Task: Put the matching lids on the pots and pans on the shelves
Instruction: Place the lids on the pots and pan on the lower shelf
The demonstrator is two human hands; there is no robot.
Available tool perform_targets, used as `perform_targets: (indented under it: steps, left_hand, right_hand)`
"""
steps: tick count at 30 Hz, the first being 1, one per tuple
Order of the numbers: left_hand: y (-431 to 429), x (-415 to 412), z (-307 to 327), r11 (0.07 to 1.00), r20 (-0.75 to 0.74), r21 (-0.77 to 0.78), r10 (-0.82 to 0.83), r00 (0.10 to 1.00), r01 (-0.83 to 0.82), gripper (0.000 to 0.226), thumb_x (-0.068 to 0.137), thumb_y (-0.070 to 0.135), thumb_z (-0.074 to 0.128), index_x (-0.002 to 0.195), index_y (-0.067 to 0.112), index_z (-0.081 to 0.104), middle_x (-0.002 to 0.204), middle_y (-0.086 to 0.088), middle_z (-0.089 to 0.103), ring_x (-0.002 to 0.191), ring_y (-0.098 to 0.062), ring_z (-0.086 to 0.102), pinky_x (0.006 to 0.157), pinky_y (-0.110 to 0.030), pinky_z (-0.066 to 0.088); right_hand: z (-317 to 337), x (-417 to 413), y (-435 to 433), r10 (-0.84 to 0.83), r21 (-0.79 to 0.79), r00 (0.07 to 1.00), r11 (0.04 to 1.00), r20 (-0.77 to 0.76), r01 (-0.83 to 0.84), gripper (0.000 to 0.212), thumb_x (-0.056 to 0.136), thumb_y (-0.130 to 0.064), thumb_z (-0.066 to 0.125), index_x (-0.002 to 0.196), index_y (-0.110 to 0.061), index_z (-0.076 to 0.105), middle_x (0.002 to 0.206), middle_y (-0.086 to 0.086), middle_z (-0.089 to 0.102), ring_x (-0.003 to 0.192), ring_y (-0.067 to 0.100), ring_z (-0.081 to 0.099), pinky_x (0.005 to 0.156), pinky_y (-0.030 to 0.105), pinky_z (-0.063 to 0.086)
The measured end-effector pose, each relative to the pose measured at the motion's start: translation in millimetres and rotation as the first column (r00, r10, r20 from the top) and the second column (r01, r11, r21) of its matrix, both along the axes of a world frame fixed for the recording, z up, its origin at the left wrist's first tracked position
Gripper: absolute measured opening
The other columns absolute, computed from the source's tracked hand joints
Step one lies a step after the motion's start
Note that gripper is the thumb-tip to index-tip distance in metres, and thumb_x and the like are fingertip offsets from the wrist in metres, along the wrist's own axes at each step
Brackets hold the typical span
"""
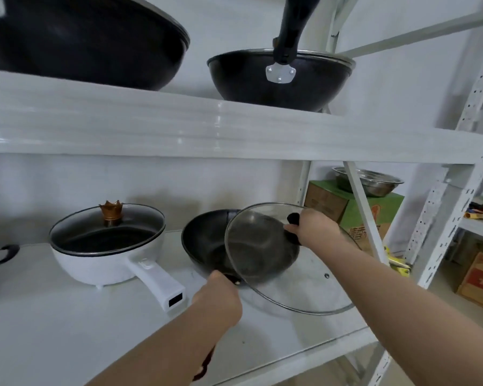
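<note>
Nearest me, my left hand (217, 299) is wrapped around the handle of the black wok (207, 246), steadying it on the lower shelf (67, 316). That handle is the right place to grip; the wok looks stiff and fairly heavy, so it should sit steady. Just beyond, my right hand (311, 228) is closed on the black knob (292, 218) of the glass lid (260, 243), which is tilted over the wok's right rim. I judge glass with a metal rim to be rigid, smooth and breakable, so the knob is the safe hold. A larger glass lid (318, 285) lies flat beneath. Farther left stands the white electric pan (95, 263), already lidded.
</note>
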State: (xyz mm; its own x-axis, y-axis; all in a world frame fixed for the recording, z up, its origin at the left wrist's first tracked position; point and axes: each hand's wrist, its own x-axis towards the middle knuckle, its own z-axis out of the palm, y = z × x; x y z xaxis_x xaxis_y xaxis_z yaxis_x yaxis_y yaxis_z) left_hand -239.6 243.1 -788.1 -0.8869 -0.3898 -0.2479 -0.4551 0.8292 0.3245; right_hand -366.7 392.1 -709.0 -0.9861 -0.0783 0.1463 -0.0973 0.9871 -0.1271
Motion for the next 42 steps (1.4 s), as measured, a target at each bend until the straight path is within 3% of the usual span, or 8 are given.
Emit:
perform_targets:
  steps: [5,8,11,14,30,35,39,42]
  left_hand:
    - [-3,6,1,0.998,-0.046,0.065,-0.025,0.999,0.028,0.039,0.09,0.007,0.05,0.128,0.011,0.039,0.101,-0.003,0.048,0.106,-0.018,0.057,0.09,-0.026,0.046]
    - [-4,6,8,0.994,-0.03,-0.032,-0.108,0.994,0.107,0.039,0.093,0.007,0.047,0.132,0.01,0.044,0.12,-0.007,0.051,0.119,-0.021,0.053,0.098,-0.029,0.043]
    - [-6,5,11,0.981,-0.047,-0.1,-0.174,0.984,0.169,0.038,0.095,0.008,0.044,0.133,0.008,0.043,0.136,-0.01,0.044,0.126,-0.025,0.047,0.102,-0.031,0.04]
    - [-8,4,10,0.98,-0.047,-0.103,-0.173,0.984,0.168,0.04,0.094,0.007,0.046,0.134,0.008,0.044,0.136,-0.01,0.045,0.127,-0.025,0.047,0.102,-0.032,0.041]
    - [-7,1,8,0.98,-0.039,-0.117,-0.166,0.985,0.161,0.036,0.091,0.001,0.044,0.126,0.005,0.052,0.128,-0.011,0.052,0.119,-0.026,0.055,0.091,-0.029,0.044]
    - [-5,0,3,0.984,-0.032,-0.109,-0.148,0.989,0.143,0.036,0.089,0.001,0.045,0.124,0.005,0.051,0.1,-0.007,0.041,0.114,-0.025,0.056,0.078,-0.026,0.036]
    - [-5,0,2,0.988,-0.036,-0.079,-0.138,0.99,0.135,0.036,0.089,0.002,0.046,0.124,0.005,0.05,0.098,-0.005,0.04,0.096,-0.022,0.054,0.079,-0.026,0.038]
    - [-8,-1,3,0.993,-0.031,-0.041,-0.109,0.994,0.108,0.034,0.089,0.006,0.047,0.123,0.005,0.05,0.097,-0.006,0.044,0.101,-0.023,0.057,0.083,-0.026,0.043]
  right_hand:
    - [24,-17,-47,0.119,0.004,0.981,0.993,0.154,-0.121,0.018,0.094,-0.023,0.055,0.095,-0.006,0.056,0.107,0.016,0.055,0.108,0.03,0.057,0.079,0.03,0.044]
    - [22,-26,-67,0.173,0.011,0.971,0.984,0.165,-0.177,0.027,0.097,-0.015,0.048,0.117,0.001,0.054,0.121,0.022,0.056,0.118,0.034,0.054,0.091,0.033,0.046]
    - [0,-43,-84,0.201,0.006,0.976,0.979,0.082,-0.202,0.012,0.091,-0.008,0.052,0.093,0.003,0.057,0.106,0.02,0.06,0.108,0.035,0.06,0.084,0.036,0.051]
    - [-17,-56,-97,0.232,-0.021,0.973,0.973,0.022,-0.231,0.018,0.085,-0.003,0.056,0.102,0.002,0.061,0.107,0.02,0.062,0.097,0.036,0.063,0.077,0.036,0.051]
    - [-27,-46,-116,0.298,0.252,0.949,0.931,-0.1,-0.265,0.025,0.09,-0.003,0.047,0.113,-0.005,0.056,0.118,0.011,0.048,0.104,0.033,0.058,0.072,0.035,0.039]
    - [-24,-45,-111,0.332,0.258,0.941,0.917,-0.067,-0.306,0.027,0.089,0.0,0.047,0.114,-0.004,0.056,0.113,0.012,0.044,0.106,0.035,0.056,0.073,0.036,0.04]
    - [-24,-42,-106,0.37,0.305,0.927,0.892,-0.066,-0.335,0.027,0.091,-0.003,0.046,0.116,-0.006,0.056,0.118,0.012,0.047,0.106,0.034,0.056,0.078,0.037,0.043]
    - [-23,-38,-104,0.386,0.361,0.92,0.868,-0.063,-0.34,0.033,0.09,-0.005,0.049,0.122,-0.01,0.052,0.121,0.01,0.048,0.106,0.032,0.058,0.073,0.036,0.04]
